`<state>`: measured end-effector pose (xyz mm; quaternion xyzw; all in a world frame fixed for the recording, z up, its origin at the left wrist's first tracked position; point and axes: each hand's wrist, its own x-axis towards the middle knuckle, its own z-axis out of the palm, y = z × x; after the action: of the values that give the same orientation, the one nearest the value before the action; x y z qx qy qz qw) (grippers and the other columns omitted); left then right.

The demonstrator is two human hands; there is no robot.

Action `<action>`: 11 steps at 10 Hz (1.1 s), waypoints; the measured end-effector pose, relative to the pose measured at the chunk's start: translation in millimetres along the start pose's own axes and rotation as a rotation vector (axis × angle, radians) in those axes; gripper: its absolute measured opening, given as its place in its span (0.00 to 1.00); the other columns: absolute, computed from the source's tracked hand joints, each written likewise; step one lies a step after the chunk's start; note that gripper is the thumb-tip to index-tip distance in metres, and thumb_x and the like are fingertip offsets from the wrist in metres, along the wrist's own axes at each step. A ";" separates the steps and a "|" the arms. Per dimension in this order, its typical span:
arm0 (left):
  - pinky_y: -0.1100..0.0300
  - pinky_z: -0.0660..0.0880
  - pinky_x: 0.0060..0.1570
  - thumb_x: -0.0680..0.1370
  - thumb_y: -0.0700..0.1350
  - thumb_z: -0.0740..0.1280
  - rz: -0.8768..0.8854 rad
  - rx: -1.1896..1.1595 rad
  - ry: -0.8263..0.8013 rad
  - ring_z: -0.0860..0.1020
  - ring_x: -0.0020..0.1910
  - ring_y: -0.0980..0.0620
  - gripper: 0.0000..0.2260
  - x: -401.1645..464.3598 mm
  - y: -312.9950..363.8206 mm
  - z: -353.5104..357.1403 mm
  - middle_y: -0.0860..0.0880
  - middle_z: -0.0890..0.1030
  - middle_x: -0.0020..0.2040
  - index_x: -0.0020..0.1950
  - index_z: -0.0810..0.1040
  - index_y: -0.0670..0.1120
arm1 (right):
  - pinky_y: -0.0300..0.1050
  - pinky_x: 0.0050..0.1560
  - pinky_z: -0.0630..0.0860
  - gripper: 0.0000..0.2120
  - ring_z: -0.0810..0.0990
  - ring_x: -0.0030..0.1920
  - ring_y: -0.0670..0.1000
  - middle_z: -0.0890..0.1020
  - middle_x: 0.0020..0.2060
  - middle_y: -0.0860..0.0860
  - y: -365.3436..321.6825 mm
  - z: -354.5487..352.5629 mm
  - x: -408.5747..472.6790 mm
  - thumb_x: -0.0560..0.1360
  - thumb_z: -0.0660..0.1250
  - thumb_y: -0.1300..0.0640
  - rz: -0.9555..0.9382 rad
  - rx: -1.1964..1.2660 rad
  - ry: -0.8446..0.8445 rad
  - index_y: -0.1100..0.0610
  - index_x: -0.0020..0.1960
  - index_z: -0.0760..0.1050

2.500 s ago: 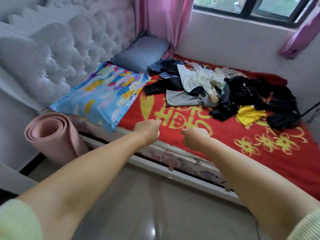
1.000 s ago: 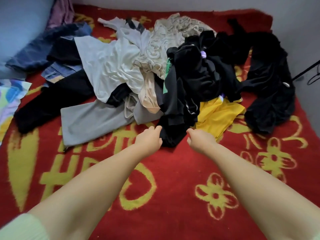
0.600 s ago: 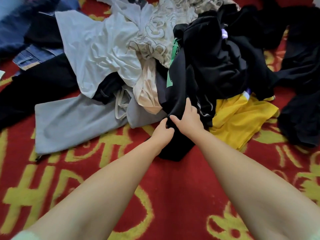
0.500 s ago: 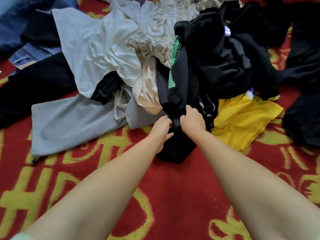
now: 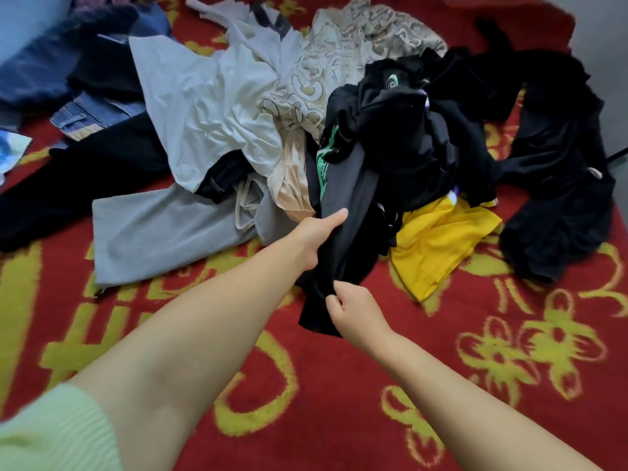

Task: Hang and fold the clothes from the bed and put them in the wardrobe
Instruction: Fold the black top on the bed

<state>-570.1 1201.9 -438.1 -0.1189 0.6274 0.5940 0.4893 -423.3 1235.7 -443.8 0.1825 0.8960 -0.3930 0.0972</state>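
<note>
Running from the pile toward the red blanket's (image 5: 339,385) near edge, the black green-printed garment (image 5: 343,212), print unreadable, is gripped by left hand (image 5: 314,234) and pinched by right hand (image 5: 353,311).

Bare red blanket (image 5: 339,385) lies open in front of the clothes pile (image 5: 306,113); the heap crowds the blanket's far side, a yellow garment (image 5: 438,243) spilling forward.

We reach both bare forearms forward and a little inward. Our left hand (image 5: 317,232) is farther out, its fingers curled and hidden, its thumb stretched straight forward on top of the black garment (image 5: 343,239) it grips. Our right hand (image 5: 353,309) is nearer to us and lower, knuckles up, its fingertips pinching the lower edge of this garment. A pale green sleeve (image 5: 51,433) covers our left upper arm.
</note>
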 end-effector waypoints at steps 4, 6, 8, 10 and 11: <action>0.69 0.71 0.34 0.80 0.38 0.61 0.669 0.482 0.140 0.76 0.32 0.65 0.08 -215.6 9.1 -147.2 0.57 0.79 0.37 0.55 0.78 0.46 | 0.50 0.59 0.76 0.18 0.76 0.60 0.53 0.75 0.64 0.55 -133.5 -1.4 -61.8 0.82 0.55 0.52 0.264 0.381 -0.150 0.56 0.69 0.67; 0.57 0.69 0.34 0.81 0.40 0.62 0.612 0.770 -0.282 0.74 0.33 0.51 0.15 -318.7 -8.3 -197.6 0.53 0.77 0.34 0.50 0.77 0.62 | 0.48 0.64 0.69 0.21 0.77 0.60 0.59 0.74 0.62 0.67 -241.2 4.2 -60.2 0.82 0.50 0.53 0.332 1.035 0.130 0.65 0.65 0.71; 0.64 0.77 0.49 0.78 0.58 0.64 0.358 0.532 -0.436 0.81 0.46 0.57 0.15 -347.0 -3.1 -272.1 0.57 0.82 0.45 0.63 0.77 0.58 | 0.37 0.53 0.76 0.13 0.77 0.44 0.47 0.77 0.45 0.52 -302.7 2.1 -90.3 0.83 0.54 0.55 0.344 1.387 0.178 0.59 0.59 0.74; 0.53 0.80 0.41 0.79 0.63 0.54 0.066 0.000 -0.285 0.84 0.47 0.48 0.25 -324.9 17.8 -240.5 0.43 0.84 0.50 0.59 0.76 0.44 | 0.42 0.32 0.68 0.08 0.71 0.30 0.49 0.71 0.31 0.52 -338.2 -18.9 -148.4 0.80 0.55 0.59 0.120 0.742 -0.145 0.57 0.44 0.70; 0.57 0.80 0.31 0.80 0.54 0.59 0.131 -0.174 -0.247 0.84 0.34 0.50 0.16 -326.9 38.4 -208.6 0.47 0.84 0.40 0.56 0.77 0.44 | 0.45 0.39 0.67 0.05 0.70 0.37 0.51 0.70 0.36 0.54 -339.2 -22.5 -168.8 0.78 0.57 0.59 0.072 0.388 -0.181 0.56 0.45 0.70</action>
<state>-535.6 891.1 -205.4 -0.0457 0.5152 0.6867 0.5107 -406.5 998.2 -148.2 0.1938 0.7840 -0.5692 0.1544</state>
